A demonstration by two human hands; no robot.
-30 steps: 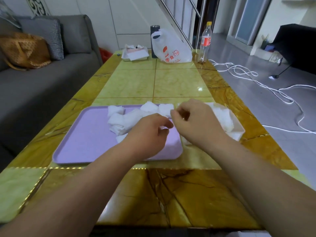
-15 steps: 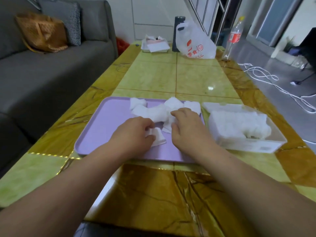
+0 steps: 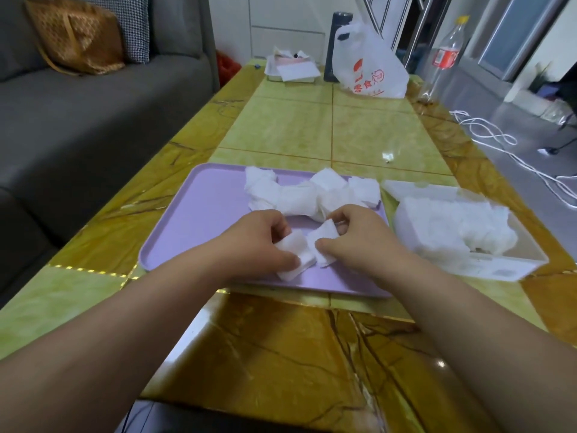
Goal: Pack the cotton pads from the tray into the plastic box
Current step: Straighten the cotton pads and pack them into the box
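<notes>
A lilac tray (image 3: 199, 210) lies on the table in front of me. A loose heap of white cotton pads (image 3: 309, 195) covers its far right part. To the tray's right stands a white plastic box (image 3: 518, 264) with several pads (image 3: 456, 226) inside. My left hand (image 3: 259, 245) pinches a small stack of pads (image 3: 293, 254) over the tray's near edge. My right hand (image 3: 359, 239) pinches another pad (image 3: 323, 240) right beside it, the two stacks touching.
At the table's far end are a white plastic bag (image 3: 368, 64), a dark cylinder (image 3: 338, 32), a clear bottle (image 3: 443, 57) and a small tray of papers (image 3: 292, 70). A grey sofa (image 3: 78, 114) runs along the left. White cables (image 3: 487, 135) lie on the floor at right.
Both hands have drawn pads out of the heap toward the tray's near edge and now each pinches some. The camera has tilted, shifting the scene.
</notes>
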